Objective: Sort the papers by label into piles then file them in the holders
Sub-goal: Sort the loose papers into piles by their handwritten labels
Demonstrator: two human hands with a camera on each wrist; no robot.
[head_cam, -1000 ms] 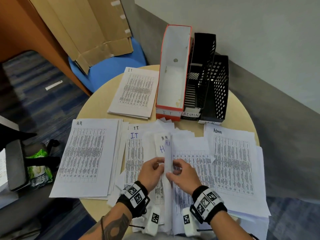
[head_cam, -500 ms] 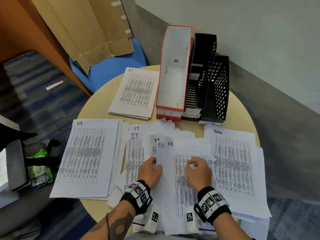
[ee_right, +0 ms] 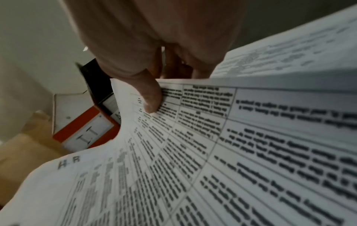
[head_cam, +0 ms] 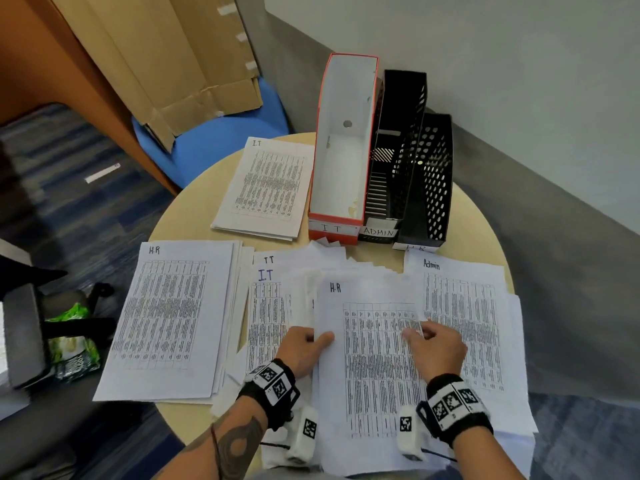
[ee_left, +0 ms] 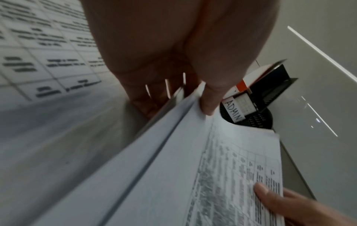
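Note:
An H.R sheet point(head_cam: 374, 362) lies face up on top of the loose middle papers, near the table's front. My left hand point(head_cam: 317, 339) pinches its left edge, thumb on top; the left wrist view shows several sheet edges point(ee_left: 185, 137) under that thumb point(ee_left: 207, 105). My right hand point(head_cam: 414, 332) pinches the right side of the sheet point(ee_right: 173, 168), thumb point(ee_right: 152, 99) on the print and fingers underneath. Sorted piles lie around: H.R point(head_cam: 169, 317) left, I.T point(head_cam: 270, 188) at the back, Admin point(head_cam: 464, 323) right. An I.T sheet point(head_cam: 266, 306) shows in the middle heap.
Three holders stand at the back of the round table point(head_cam: 194, 216): a red-and-white one labelled IT point(head_cam: 343, 150), a black ADMIN one point(head_cam: 394, 150) and a black mesh one point(head_cam: 433, 181). A blue chair point(head_cam: 214, 143) with cardboard stands behind; a black chair point(head_cam: 24, 334) is at left.
The sheets that stood on edge between my hands now lie flat with the H.R label up. My right hand moved right across the page; the left stayed at the left edge.

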